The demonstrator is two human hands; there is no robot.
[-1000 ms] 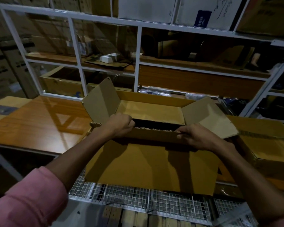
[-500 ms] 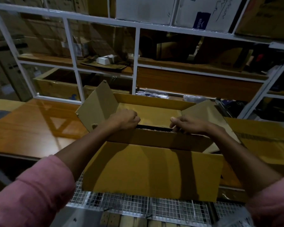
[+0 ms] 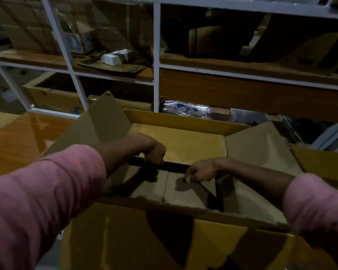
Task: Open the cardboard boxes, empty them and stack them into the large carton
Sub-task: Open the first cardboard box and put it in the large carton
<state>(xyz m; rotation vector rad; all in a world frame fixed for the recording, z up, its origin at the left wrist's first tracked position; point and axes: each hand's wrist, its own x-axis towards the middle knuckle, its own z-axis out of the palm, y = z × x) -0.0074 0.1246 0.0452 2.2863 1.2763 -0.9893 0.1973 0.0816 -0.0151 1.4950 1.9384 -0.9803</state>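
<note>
Head view is showing a large cardboard box (image 3: 164, 240) sitting open at the near edge of an orange wooden surface (image 3: 18, 145), in front of white shelving (image 3: 156, 55). Its side flaps are standing up and outward, and the near wall is facing the person. Judging by the thin corrugated walls, it is probably light and fairly stiff along the folds but floppy at the flaps, so the creased top edges or the corners are looking like the best places to take hold. Inside, two inner flaps (image 3: 183, 190) are lying almost flat with a dark slit between them. The left hand (image 3: 154, 152) is reaching to that slit with curled fingers, apparently hooking the flap edge, though the dim light is making this uncertain. The right hand (image 3: 199, 172) is pinching the edge of the near inner flap.
</note>
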